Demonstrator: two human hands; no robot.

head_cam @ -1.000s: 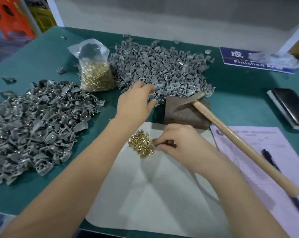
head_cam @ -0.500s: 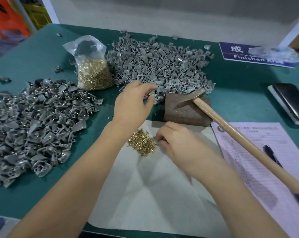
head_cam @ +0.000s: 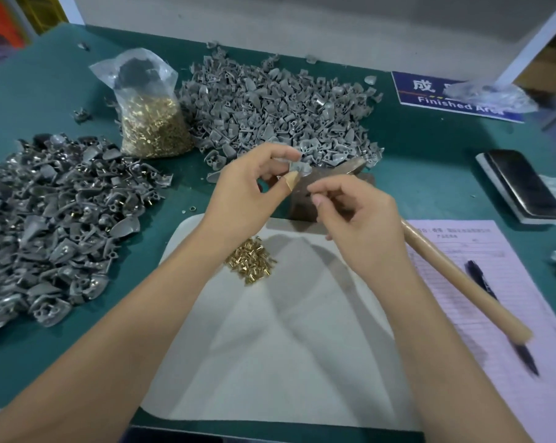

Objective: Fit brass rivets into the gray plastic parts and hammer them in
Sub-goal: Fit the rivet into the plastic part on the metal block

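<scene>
On the blue sign (head_cam: 452, 97) at the far right of the green table (head_cam: 430, 174): white English words "Finished Ar...", last letters hidden under a crinkled clear plastic bag (head_cam: 494, 95). Above those words, one big white Chinese sign, "成", with the next one covered by the same bag. On the pink paper sheet (head_cam: 500, 282) at the right: small rows of printed Chinese writing near the top edge, too tiny and blurred to read. No words or numbers to read on the dark phone (head_cam: 522, 183), the pen (head_cam: 481, 276), or the bag of brass rivets (head_cam: 152, 123).
</scene>
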